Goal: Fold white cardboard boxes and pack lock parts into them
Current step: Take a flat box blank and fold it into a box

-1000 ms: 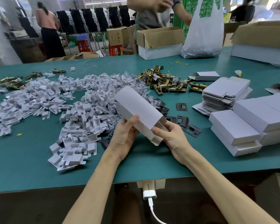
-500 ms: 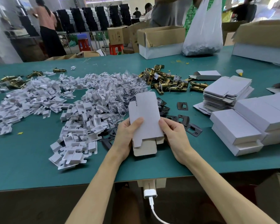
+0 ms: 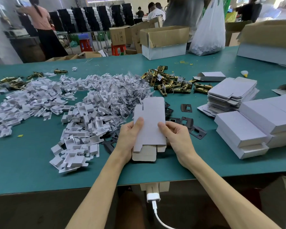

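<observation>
Head: flat matte cardboard box (image 3: 149, 124)

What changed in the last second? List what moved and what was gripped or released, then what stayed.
The white box blank swung from a slant toward the far left to pointing straight away from the person, brown flaps nearest them. The left hand and right hand kept gripping its sides, thumbs on top; nothing was released. The white inserts, brass latches and folded boxes stayed put.
</observation>
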Motion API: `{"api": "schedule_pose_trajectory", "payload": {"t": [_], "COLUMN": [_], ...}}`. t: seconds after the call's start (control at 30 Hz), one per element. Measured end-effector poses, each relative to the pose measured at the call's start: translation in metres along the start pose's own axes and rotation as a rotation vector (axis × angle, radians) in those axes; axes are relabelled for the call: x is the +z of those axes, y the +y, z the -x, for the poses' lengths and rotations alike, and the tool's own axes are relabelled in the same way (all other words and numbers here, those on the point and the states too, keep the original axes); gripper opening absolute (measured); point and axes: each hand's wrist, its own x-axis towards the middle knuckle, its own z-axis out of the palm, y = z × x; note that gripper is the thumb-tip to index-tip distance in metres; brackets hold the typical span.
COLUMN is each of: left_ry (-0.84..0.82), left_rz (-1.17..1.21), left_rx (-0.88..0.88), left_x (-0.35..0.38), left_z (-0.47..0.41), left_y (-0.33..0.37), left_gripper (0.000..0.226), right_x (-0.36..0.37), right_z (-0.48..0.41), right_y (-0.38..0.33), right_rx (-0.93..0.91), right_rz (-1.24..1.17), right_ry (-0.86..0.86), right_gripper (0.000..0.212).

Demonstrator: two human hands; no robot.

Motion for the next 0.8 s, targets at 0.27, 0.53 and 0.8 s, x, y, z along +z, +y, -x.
{"api": "schedule_pose_trajectory", "payload": {"t": [0.27, 0.53, 0.8], "left_ry": [-0.078, -0.031, -0.084], "left_rz": [-0.026, -0.064, -0.092], "left_rx": [0.182, 0.136, 0.128], "left_x": [0.002, 0.005, 0.005], "left_z": [0.000, -0.001, 0.002], "left_y": [-0.002, -0.003, 0.000], "left_gripper": [0.051, 0.043, 0.031], "right_x": [0.001, 0.007, 0.006], "right_z": [0.003, 0.004, 0.004], "right_y": [-0.002, -0.009, -0.009], "right_rx": [-0.005, -0.077, -0.082], "right_rz": [0.028, 0.056, 0.037], "right_ry": [0.024, -0.077, -0.005], "right_gripper": [0.020, 0.040, 0.042]}}
